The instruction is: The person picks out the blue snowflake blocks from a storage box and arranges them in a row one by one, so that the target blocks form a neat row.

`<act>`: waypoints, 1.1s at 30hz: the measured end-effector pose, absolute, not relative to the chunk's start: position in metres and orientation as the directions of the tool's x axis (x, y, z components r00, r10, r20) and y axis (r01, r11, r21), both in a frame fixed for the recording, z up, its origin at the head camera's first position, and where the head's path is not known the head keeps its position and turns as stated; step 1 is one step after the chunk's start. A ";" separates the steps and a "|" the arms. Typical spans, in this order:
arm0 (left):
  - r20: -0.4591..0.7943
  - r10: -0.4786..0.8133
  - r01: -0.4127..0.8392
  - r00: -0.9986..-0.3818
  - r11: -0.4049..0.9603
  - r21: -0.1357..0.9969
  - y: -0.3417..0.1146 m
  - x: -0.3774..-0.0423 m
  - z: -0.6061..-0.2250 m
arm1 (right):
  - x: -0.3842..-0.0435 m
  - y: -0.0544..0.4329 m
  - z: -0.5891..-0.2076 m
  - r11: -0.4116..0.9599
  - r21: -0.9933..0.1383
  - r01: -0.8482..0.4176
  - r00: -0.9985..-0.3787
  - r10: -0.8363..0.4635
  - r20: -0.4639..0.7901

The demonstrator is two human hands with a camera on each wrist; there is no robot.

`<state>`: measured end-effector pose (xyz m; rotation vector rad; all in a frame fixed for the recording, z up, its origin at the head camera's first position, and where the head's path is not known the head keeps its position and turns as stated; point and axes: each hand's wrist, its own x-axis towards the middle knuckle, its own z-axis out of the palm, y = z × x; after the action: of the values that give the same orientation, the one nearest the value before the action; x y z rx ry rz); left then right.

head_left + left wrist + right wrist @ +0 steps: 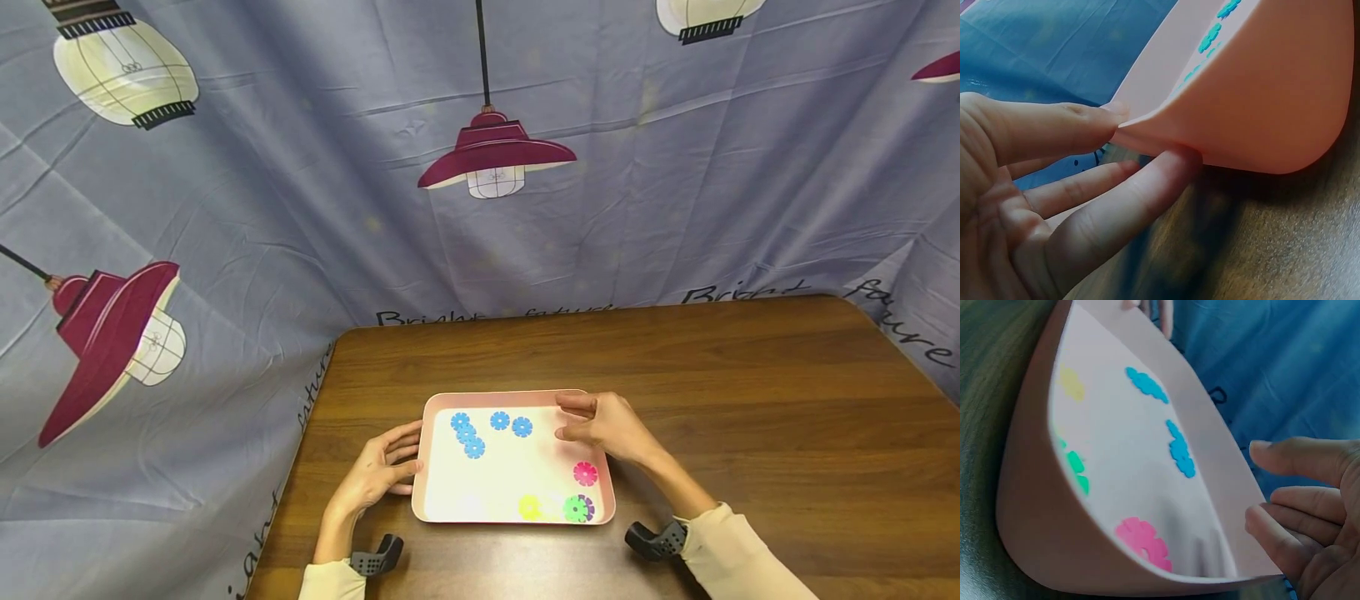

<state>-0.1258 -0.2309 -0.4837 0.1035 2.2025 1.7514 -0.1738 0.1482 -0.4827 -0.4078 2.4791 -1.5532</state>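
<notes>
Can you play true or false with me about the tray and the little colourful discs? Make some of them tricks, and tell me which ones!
1. The tray stands on a brown table. True.
2. The left hand is far away from the tray. False: it holds the tray's left edge.
3. A pink disc lies in the tray. True.
4. The yellow disc touches the blue discs. False: it lies near the front edge, and they lie toward the back.
5. The right hand is at the right end of the tray. True.
6. The green disc has nothing next to it. False: a purple disc peeks out from behind it.
</notes>
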 end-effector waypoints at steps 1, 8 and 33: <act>-0.206 0.255 -0.143 -0.945 0.244 0.959 -0.231 -0.126 -0.484 | -0.174 0.147 -0.484 0.430 -0.892 -0.142 -0.943 -0.332 -0.009; -0.210 0.255 -0.151 -0.944 0.232 0.961 -0.230 -0.125 -0.483 | -0.174 0.136 -0.487 0.509 -0.846 -0.159 -0.952 -0.305 -0.004; -0.192 0.257 -0.138 -0.947 0.214 0.967 -0.231 -0.126 -0.486 | -0.174 0.094 -0.489 0.615 -0.767 -0.179 -0.972 -0.231 0.042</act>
<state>-0.1263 -0.2313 -0.4857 0.1120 2.1822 1.7895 -0.1741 0.0942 -0.4891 -0.3524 2.7679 -1.3045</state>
